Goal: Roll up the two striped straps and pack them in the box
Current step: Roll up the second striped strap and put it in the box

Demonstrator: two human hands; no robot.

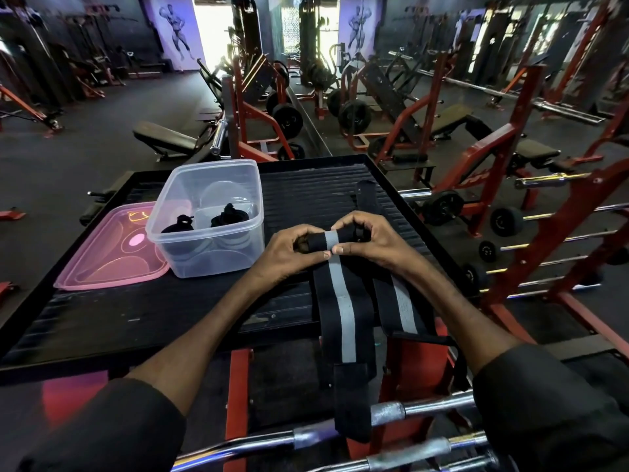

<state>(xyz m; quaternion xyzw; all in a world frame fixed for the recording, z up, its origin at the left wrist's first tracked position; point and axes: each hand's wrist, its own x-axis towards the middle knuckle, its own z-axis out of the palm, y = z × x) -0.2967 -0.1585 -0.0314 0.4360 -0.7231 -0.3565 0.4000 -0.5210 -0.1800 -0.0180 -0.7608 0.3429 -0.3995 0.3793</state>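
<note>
A black strap with a grey stripe (343, 308) lies on the black platform (153, 311), its far end wound into a small roll (332, 240). My left hand (289, 248) and my right hand (371, 238) pinch the roll from either side, thumbs meeting at the stripe. Its free tail hangs over the platform's near edge. A second striped strap (403, 310) lies flat just to the right, partly under my right forearm. The clear plastic box (207, 219) stands left of my hands and holds two black bundles (204, 218).
A pink lid (109, 253) lies on the platform left of the box. Another black strap piece (367, 195) lies beyond my hands. Chrome barbells (391, 410) run below the near edge. Red racks and weight benches surround the platform.
</note>
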